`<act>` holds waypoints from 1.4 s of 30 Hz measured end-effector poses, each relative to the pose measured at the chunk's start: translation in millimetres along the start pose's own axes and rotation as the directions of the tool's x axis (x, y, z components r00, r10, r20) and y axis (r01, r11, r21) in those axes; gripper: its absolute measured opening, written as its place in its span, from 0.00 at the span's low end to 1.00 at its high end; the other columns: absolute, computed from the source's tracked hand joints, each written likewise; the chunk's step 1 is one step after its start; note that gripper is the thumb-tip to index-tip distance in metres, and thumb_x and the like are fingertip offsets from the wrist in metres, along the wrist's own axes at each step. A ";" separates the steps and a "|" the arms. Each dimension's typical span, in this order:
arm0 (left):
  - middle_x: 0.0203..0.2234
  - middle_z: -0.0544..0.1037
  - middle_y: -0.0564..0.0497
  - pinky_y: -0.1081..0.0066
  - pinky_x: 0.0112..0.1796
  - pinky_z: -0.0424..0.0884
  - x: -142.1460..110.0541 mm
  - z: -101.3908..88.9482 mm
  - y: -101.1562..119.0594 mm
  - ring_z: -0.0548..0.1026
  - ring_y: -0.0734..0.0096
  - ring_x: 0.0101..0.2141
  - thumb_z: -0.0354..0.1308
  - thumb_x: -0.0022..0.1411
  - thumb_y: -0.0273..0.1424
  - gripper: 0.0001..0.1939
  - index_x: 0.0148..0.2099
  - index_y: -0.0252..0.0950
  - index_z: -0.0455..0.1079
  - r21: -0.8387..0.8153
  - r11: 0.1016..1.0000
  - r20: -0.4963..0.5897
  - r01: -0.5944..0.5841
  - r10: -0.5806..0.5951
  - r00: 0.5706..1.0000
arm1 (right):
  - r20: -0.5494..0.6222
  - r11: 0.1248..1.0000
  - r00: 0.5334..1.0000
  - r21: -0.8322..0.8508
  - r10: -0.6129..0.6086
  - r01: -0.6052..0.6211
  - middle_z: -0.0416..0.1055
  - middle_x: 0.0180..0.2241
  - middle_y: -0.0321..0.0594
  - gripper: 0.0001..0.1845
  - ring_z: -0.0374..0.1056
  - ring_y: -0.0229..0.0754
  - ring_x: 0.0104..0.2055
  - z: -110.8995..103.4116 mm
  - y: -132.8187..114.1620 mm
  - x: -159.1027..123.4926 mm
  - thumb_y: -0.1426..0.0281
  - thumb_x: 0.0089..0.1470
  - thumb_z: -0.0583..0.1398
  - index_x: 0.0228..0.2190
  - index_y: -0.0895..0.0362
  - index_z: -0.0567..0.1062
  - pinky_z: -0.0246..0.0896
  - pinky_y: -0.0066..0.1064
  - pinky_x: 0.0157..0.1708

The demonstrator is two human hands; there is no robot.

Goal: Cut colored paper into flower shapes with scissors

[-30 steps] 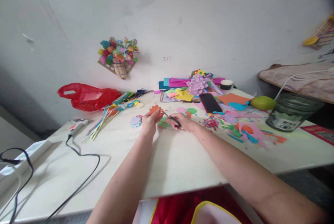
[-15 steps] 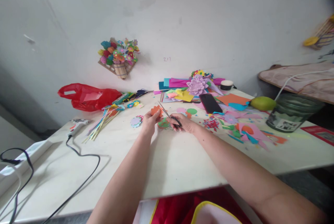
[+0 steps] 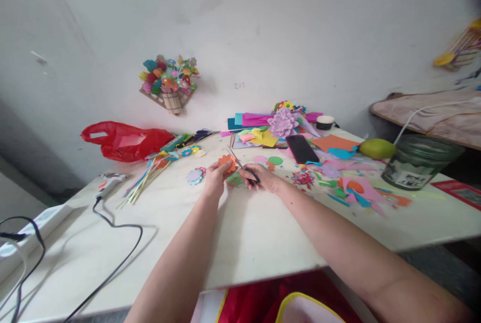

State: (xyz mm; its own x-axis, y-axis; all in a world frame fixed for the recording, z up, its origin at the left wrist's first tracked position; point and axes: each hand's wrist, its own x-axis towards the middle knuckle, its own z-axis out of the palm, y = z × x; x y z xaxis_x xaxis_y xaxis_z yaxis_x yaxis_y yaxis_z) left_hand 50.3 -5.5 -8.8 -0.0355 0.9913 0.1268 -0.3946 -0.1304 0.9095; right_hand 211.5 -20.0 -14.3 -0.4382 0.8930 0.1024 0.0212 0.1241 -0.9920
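Observation:
My left hand (image 3: 216, 174) pinches an orange scalloped flower cutout (image 3: 228, 162) between thumb and fingers. Closed round the dark handles of a pair of scissors (image 3: 236, 157) is my right hand (image 3: 260, 176). The blades point up and to the left, beside the flower's right edge; whether they touch it I cannot tell. Beneath the hands lie green cutouts (image 3: 235, 179), partly hidden. A pale lilac and blue scalloped cutout (image 3: 195, 176) rests on the table left of my left hand. Small red scraps (image 3: 302, 178) are heaped right of my right hand.
A glue gun (image 3: 111, 184) with its cord and a white power strip (image 3: 41, 222) lie at left, a red plastic bag (image 3: 128, 141) behind. A phone (image 3: 302, 149), coloured scraps (image 3: 361, 191), a green fruit (image 3: 377, 149) and a glass jar (image 3: 417, 165) are at right.
The orange flower has turned in my left hand and shows more of its face. The scissor blades have swung slightly right, away from in front of it.

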 end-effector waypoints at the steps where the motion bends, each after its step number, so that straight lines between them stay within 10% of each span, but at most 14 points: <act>1: 0.23 0.78 0.49 0.70 0.32 0.72 0.1 0.3 -0.4 0.76 0.69 0.26 0.70 0.36 0.33 0.15 0.29 0.31 0.75 -0.010 1.000 -0.004 0.004 -0.004 1.000 | 0.001 1.000 1.000 0.001 0.002 -0.002 0.64 0.18 0.30 0.22 0.59 0.28 0.15 0.3 -0.4 -0.2 0.52 0.45 0.62 0.24 0.59 0.65 0.45 0.19 0.09; 42: 0.18 0.75 0.52 0.73 0.27 0.68 -8.4 22.9 -15.6 0.72 0.75 0.20 0.69 0.36 0.34 0.14 0.25 0.32 0.71 -0.111 0.992 -0.192 -0.058 0.036 0.981 | -0.102 0.999 0.994 -0.025 -0.037 0.034 0.65 0.15 0.31 0.22 0.61 0.33 0.14 16.1 -8.6 -2.7 0.51 0.48 0.61 0.25 0.58 0.66 0.50 0.21 0.08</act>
State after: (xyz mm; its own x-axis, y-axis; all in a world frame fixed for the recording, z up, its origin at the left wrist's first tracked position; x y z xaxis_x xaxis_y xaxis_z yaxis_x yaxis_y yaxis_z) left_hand 77.8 -12.1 -15.0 -0.2255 0.9709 0.0809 -0.4914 -0.1851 0.8510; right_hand 198.0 -30.5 -7.2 -0.3446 0.9274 0.1456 0.0283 0.1652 -0.9858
